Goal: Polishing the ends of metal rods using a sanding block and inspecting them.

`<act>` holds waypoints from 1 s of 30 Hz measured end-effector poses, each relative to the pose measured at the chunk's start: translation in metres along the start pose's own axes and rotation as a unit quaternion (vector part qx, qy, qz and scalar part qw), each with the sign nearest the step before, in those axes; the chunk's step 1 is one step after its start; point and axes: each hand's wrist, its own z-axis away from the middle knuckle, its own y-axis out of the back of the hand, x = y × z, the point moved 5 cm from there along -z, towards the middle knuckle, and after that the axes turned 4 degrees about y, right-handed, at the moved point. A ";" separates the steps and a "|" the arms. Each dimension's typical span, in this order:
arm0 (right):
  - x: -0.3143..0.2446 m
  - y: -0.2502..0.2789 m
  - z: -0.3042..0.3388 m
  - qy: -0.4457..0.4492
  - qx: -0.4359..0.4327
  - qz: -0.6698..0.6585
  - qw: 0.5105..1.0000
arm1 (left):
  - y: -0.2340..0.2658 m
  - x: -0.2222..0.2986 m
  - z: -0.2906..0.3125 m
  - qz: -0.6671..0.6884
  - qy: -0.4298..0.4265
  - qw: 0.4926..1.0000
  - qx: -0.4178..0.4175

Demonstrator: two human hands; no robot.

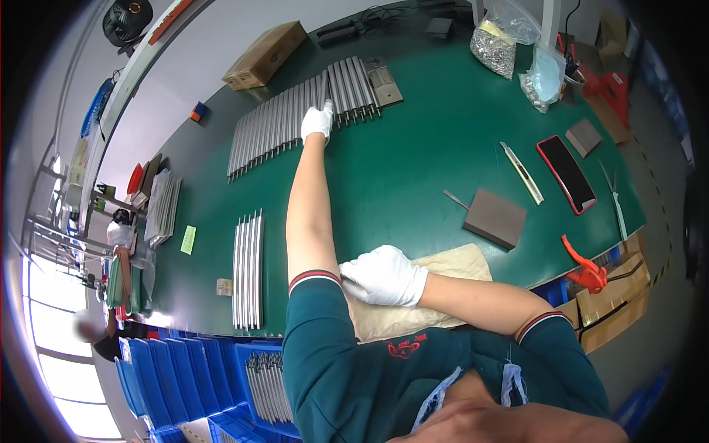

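Note:
My left hand, in a white glove, stretches to the far row of metal rods. Its fingers are closed on one metal rod, which lies at a slight slant to its neighbours. More rods continue the row to the right. Close to my body, my right hand, also gloved in white, rests on a cream cloth. Its fingers are curled in, and whatever they may hold is hidden. A smaller group of rods lies at the near left.
Right of the cloth are a brown block, a utility knife, a red-edged phone and scissors. At the back stand a cardboard box and a bag of small metal parts. Blue bins sit below the left edge.

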 end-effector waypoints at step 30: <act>-0.002 0.000 -0.003 0.024 -0.022 -0.023 0.999 | 0.095 -0.029 0.200 -0.067 -0.274 0.956 0.085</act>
